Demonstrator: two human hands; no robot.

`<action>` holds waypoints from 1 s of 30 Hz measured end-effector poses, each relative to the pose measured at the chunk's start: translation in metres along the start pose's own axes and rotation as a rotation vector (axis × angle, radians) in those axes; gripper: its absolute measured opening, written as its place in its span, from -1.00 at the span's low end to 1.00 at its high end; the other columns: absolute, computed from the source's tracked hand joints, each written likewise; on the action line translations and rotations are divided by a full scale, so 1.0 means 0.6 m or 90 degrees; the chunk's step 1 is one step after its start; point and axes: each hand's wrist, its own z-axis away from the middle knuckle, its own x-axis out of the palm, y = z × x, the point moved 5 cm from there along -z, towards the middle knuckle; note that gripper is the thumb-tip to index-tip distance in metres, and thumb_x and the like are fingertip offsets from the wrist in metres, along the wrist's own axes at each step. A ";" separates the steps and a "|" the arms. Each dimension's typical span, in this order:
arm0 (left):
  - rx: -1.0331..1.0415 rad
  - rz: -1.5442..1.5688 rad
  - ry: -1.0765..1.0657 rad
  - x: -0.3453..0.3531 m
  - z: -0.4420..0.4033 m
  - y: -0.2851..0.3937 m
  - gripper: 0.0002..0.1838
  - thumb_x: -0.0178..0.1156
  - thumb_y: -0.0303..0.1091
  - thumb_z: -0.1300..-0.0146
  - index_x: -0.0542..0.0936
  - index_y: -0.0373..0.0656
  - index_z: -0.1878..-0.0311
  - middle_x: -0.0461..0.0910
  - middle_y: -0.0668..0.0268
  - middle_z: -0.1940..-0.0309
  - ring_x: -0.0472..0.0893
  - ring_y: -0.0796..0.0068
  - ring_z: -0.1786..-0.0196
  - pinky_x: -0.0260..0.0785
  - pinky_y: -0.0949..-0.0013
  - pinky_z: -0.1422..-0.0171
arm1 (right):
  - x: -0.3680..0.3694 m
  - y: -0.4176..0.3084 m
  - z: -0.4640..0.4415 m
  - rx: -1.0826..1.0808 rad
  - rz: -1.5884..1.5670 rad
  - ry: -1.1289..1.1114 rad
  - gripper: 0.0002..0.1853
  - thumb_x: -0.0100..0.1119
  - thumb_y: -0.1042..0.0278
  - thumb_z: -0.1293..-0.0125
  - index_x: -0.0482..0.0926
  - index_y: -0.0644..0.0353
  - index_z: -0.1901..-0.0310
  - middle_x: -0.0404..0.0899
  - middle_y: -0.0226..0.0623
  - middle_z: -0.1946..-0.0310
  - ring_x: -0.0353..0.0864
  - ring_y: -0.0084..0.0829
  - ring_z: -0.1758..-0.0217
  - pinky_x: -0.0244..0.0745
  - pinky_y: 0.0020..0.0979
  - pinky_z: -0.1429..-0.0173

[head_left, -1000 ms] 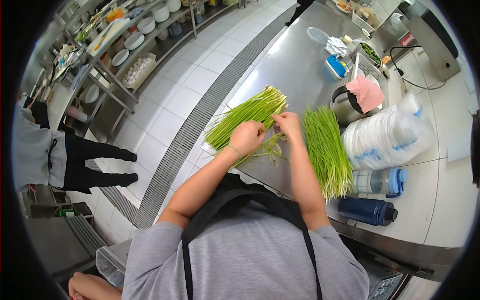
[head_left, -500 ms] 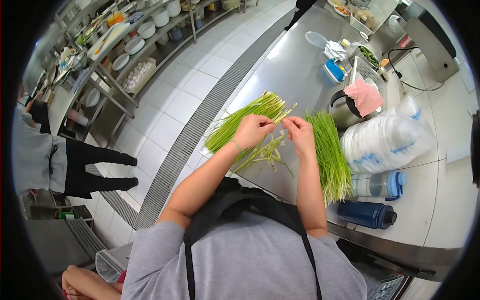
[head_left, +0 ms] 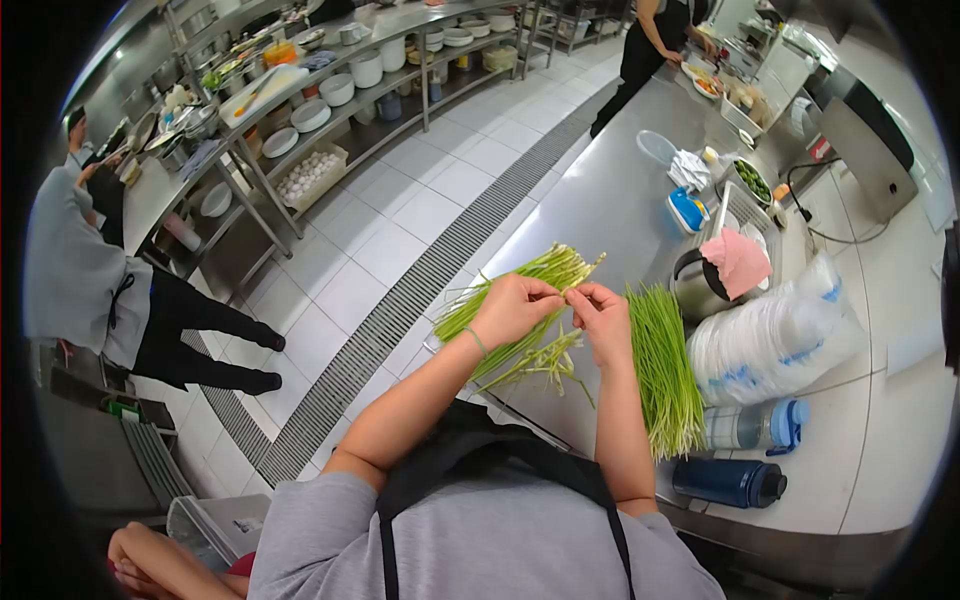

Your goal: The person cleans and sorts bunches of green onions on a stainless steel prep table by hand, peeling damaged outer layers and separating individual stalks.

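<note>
My left hand and my right hand are close together over the metal counter, fingertips nearly touching. Both are closed in a pinch around thin green chive stalks, whose pale ends stick up past the fingers. Beneath and behind my left hand lies a loose pile of chives, pale ends facing away from me. Limp, yellowish-green scraps are scattered below my hands. Right of my right hand lies a thick bundle of chives with its green tips pointing away.
A jug with a pink cloth, bagged plastic containers, a clear bottle and a dark blue bottle line the right side. A person stands at the far end, another at left, and folded arms show lower left.
The view has tilted up, so the counter and chives appear lower and the person at the far end shows more. My hands have come closer together, fingertips almost meeting.
</note>
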 end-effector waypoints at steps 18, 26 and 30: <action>-0.027 -0.187 -0.013 -0.059 0.064 0.021 -0.81 0.17 -0.32 0.00 0.61 -0.25 0.38 0.58 0.17 0.57 0.55 0.44 0.51 0.38 0.44 0.36 | -0.072 -0.026 -0.003 -0.163 0.076 0.206 -0.88 0.16 0.42 -0.11 0.55 0.30 0.40 0.42 -0.57 0.66 0.26 -0.77 0.63 0.14 -0.68 0.58; -0.143 0.108 -0.001 -0.099 0.058 -0.043 -0.85 0.12 -0.41 -0.04 0.52 -0.33 0.38 0.49 0.34 0.63 0.46 0.62 0.57 0.32 0.54 0.47 | -0.076 0.076 0.024 0.091 0.445 -0.003 -0.73 0.19 0.21 0.00 0.57 0.30 0.52 0.53 -0.25 0.68 0.49 -0.42 0.62 0.35 -0.44 0.50; -0.171 0.132 -0.015 -0.088 0.046 -0.053 -0.89 0.02 -0.42 -0.09 0.46 -0.25 0.34 0.40 0.42 0.60 0.36 0.70 0.57 0.24 0.58 0.53 | -0.060 0.090 -0.012 -0.025 0.548 0.069 -0.65 0.16 0.07 0.03 0.60 0.27 0.51 0.54 -0.08 0.59 0.53 -0.11 0.51 0.41 -0.25 0.36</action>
